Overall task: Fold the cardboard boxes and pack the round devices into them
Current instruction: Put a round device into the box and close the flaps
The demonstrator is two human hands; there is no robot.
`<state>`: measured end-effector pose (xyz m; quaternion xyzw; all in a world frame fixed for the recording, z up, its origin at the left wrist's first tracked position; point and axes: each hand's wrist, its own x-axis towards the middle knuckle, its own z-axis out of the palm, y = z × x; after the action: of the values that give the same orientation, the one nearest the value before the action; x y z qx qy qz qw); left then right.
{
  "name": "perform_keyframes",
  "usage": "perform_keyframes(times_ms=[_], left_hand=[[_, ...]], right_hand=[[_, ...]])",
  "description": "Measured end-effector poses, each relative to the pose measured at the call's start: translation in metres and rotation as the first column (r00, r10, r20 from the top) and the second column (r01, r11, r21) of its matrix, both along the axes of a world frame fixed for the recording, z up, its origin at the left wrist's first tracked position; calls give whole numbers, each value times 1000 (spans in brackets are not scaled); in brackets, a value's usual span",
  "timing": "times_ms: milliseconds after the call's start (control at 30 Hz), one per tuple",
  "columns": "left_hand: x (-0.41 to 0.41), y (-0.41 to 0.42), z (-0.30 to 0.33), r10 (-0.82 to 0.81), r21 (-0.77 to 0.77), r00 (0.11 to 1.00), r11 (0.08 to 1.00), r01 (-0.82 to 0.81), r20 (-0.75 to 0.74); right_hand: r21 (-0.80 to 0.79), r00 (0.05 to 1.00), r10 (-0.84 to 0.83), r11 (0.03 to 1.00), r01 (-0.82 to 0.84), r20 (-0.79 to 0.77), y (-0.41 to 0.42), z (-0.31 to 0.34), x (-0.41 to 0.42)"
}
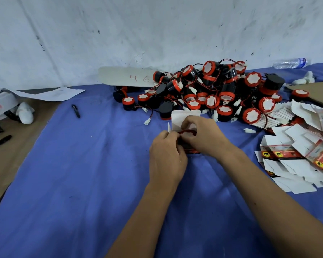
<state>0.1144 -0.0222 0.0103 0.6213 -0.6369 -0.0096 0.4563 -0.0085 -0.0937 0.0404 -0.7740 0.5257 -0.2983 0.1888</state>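
Observation:
A small cardboard box [182,117] stands on the blue cloth in the middle, its white top flaps up and open. A round device [188,131] with a red rim sits in the box's mouth, mostly hidden by fingers. My left hand [167,157] grips the box's left side. My right hand [203,134] curls over the device from the right, fingertips on its red rim. Behind the box lies a big pile of round devices [214,90], black with red rims, white caps and thin wires. Flat unfolded boxes [296,155] lie heaped at the right.
A pen [76,111] lies on the blue cloth [82,174] at the left. A white strip marked 46 [127,77] leans on the pile. A water bottle [291,63] lies at the back right. Paper, a white cap and a dark marker [0,142] are on the brown surface at far left.

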Motion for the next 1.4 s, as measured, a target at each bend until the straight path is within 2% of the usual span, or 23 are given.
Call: perform_keyframes(times_ms=[233, 333, 500, 633, 733, 867, 933, 1033, 1133, 1300, 1400], left_hand=[[-1, 2, -1, 33, -16, 999, 999, -32, 17], [-4, 1, -2, 39, 0, 999, 999, -39, 29], [0, -1, -1, 88, 22, 996, 996, -88, -28], [1, 3, 0, 35, 53, 999, 998, -36, 30], [-2, 2, 0, -2, 135, 996, 991, -11, 92], [-10, 2, -1, 8, 186, 979, 982, -46, 201], [-13, 2, -2, 21, 211, 978, 975, -66, 208], [-14, 3, -3, 48, 254, 980, 962, -98, 193], [-14, 3, -2, 61, 245, 980, 964, -107, 190], [-14, 4, -2, 52, 261, 977, 959, -106, 205], [-14, 1, -5, 68, 287, 961, 947, -147, 267]], right_hand=[[17, 988, 97, 995, -100, 117, 1, -8, 6], [28, 988, 40, 999, -45, 152, 2, -12, 8], [23, 988, 58, 998, -62, 140, 6, -16, 9], [21, 991, 112, 993, -113, 72, 8, -13, 7], [-18, 988, 148, 989, -147, 45, 8, -12, 4], [-59, 993, 75, 996, -69, 93, 3, -10, 1], [-75, 993, -4, 997, 13, 114, 2, -9, -1], [-123, 988, -151, 981, 148, -14, 1, -8, -2], [-169, 967, -187, 973, 158, -172, 3, -8, 1], [-148, 960, -180, 978, 150, -215, 3, -6, 2], [-111, 959, -186, 980, 165, -212, 1, -8, 1]])
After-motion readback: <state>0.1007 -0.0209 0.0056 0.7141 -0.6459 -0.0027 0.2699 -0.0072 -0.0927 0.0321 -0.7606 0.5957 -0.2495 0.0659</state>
